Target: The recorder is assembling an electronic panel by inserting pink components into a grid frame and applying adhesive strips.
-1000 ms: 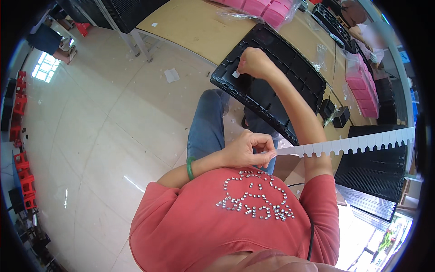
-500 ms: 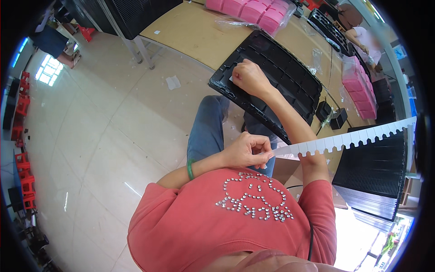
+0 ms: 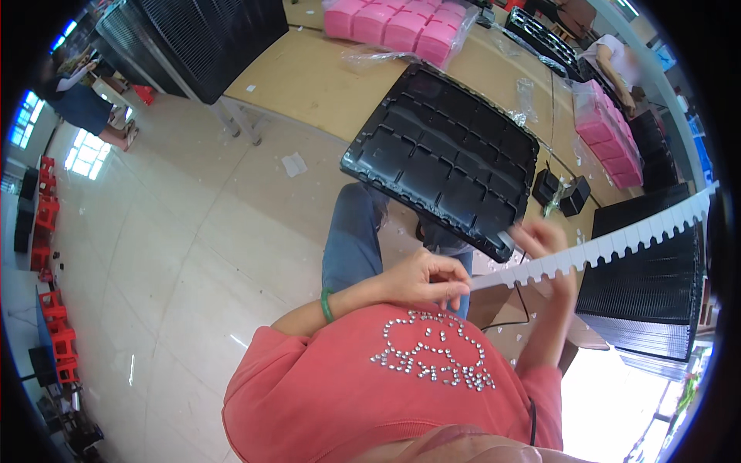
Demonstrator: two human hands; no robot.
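Note:
My left hand [image 3: 434, 280] is closed, pinching the near end of a long white notched strip [image 3: 590, 252]. The strip slants up to the right, its lower edge cut into a row of teeth. Beyond it my right hand [image 3: 546, 241] is smeared by motion at the near right corner of a black plastic tray [image 3: 444, 158]. A small pale piece [image 3: 506, 239] shows beside its fingertips; whether they grip it cannot be made out. The tray has ridges and compartments, and it overhangs the table edge above my knees.
Pink stacked packs [image 3: 397, 27] in clear film lie at the back of the tan table [image 3: 301, 85], more pink packs [image 3: 607, 131] at right. Small black blocks [image 3: 573, 197] sit beside the tray. Black ribbed stacks [image 3: 641, 270] stand right and far left. A co-worker [image 3: 617, 69] sits across.
My right hand has drawn back from the tray's far left side to its near right corner, behind the strip. My left hand keeps its pinch on the strip. The view has shifted slightly.

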